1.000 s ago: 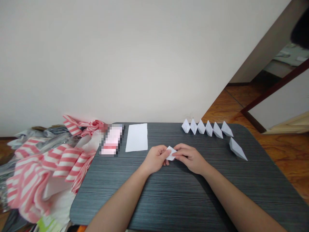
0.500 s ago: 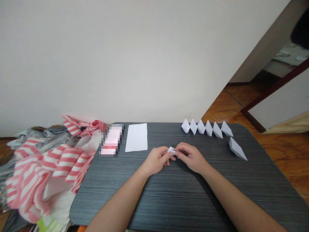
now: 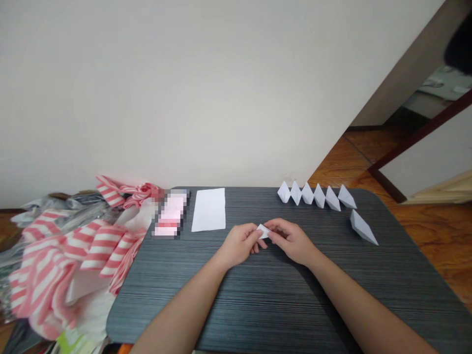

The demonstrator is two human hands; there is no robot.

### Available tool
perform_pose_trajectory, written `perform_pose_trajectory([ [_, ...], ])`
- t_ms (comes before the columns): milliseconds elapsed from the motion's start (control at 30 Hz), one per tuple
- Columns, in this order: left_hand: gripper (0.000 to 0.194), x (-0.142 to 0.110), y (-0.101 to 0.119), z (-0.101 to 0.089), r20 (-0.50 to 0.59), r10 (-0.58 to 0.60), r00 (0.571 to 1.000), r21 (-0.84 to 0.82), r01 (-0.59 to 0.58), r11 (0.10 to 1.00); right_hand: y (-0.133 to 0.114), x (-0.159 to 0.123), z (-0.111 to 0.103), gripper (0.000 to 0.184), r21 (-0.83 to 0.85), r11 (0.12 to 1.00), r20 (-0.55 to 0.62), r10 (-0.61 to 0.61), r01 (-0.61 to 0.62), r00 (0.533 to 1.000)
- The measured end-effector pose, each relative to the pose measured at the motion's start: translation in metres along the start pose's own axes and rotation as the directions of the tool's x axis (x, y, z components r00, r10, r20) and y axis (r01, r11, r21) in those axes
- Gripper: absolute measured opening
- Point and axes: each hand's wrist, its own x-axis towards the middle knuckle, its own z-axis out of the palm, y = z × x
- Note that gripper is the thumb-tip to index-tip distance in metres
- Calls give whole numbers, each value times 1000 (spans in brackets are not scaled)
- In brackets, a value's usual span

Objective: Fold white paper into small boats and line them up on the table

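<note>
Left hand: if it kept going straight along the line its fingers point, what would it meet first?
The left hand points right, toward the folded paper piece it already pinches. Just past that come the fingers of the right hand, which holds the same piece. Depth is hard to judge, but the two hands look almost touching.

A small white folded paper [image 3: 263, 230], pinched between both hands, sits above a dark grey table [image 3: 258, 305] with fine streaks. Beyond the grip: white paper boats [image 3: 317, 195], a white sheet [image 3: 209, 210]. Far left: pink-and-white striped bags [image 3: 73, 255].
</note>
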Motion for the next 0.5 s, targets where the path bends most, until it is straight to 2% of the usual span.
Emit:
perform_pose_trajectory([
  [100,38,0,-1,0,-8,-7,1000,5,7,1000,-3,1,-2,16,-167,986,22,17,-13,1000],
  [167,39,1,-2,0,-14,-7,1000,14,7,1000,-5,1,-4,25,-246,969,44,23,-12,999],
  [500,39,1,-6,2,-28,-20,999,30,21,999,-6,0,-3,29,-233,971,56,74,-59,996],
])
